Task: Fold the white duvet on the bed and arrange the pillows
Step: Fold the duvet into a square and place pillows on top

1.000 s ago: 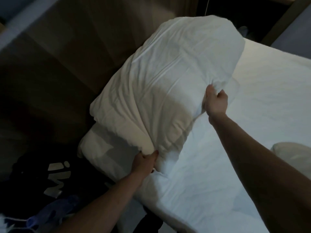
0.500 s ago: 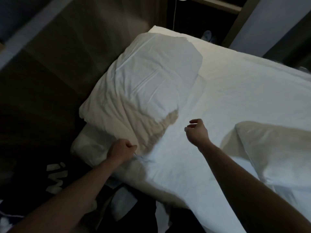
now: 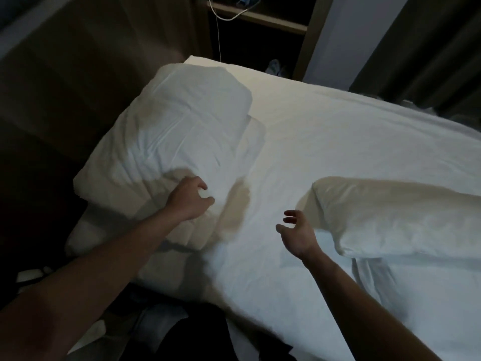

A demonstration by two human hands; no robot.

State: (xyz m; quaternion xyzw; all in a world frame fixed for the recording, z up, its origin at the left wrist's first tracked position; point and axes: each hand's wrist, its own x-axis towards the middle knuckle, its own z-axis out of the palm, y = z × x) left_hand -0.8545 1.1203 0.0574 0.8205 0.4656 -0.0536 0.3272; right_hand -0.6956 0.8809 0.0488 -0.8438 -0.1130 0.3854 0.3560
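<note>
The middle of the bed (image 3: 338,142) is bare flat sheet, an open stretch running from the near edge up to the far corner, with room for a hand to pass between the folded duvet (image 3: 177,142) heaped along the left edge and the pillow (image 3: 406,217) lying on the right. The left hand (image 3: 191,200) hangs over the duvet's near end and the right hand (image 3: 299,234) hovers over the open sheet just beside the pillow's corner, both with fingers loose. Past the far corner a shelf (image 3: 263,20) with a dangling white cable (image 3: 218,35) closes that side.
</note>
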